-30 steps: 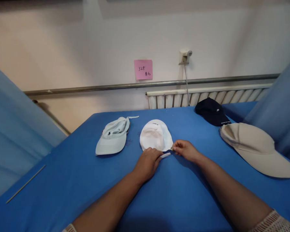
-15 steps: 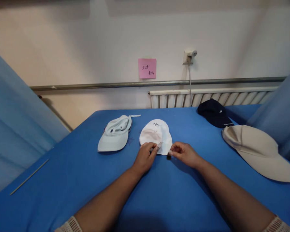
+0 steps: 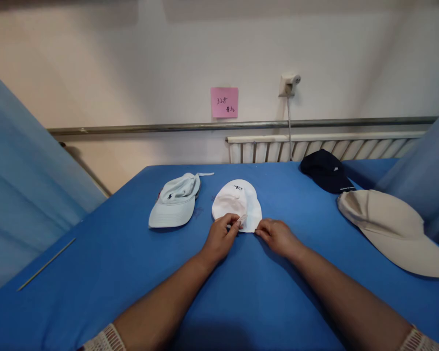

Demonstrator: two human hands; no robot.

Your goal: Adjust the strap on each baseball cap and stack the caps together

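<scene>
A white cap [image 3: 232, 200] with dark embroidery lies on the blue-covered table, its near edge towards me. My left hand [image 3: 221, 235] is closed at the cap's lower left edge, thumb and forefinger pinching a thin whitish strip [image 3: 242, 220] that looks like part of its strap. At the cap's lower right corner, my right hand [image 3: 276, 235] is closed too, fingertips pinching the edge. What lies under the right fingertips is mostly hidden.
A pale blue cap [image 3: 173, 212] is left of the white one. To the right lie a navy cap [image 3: 324, 170] and a large beige cap [image 3: 388, 214]. A thin stick [image 3: 47, 264] rests at the table's left, between blue curtains [image 3: 18, 185] on both sides.
My right fingers have closed in on the cap's corner; a small dark piece that hung below them is now almost out of sight. The left hand keeps its pinch.
</scene>
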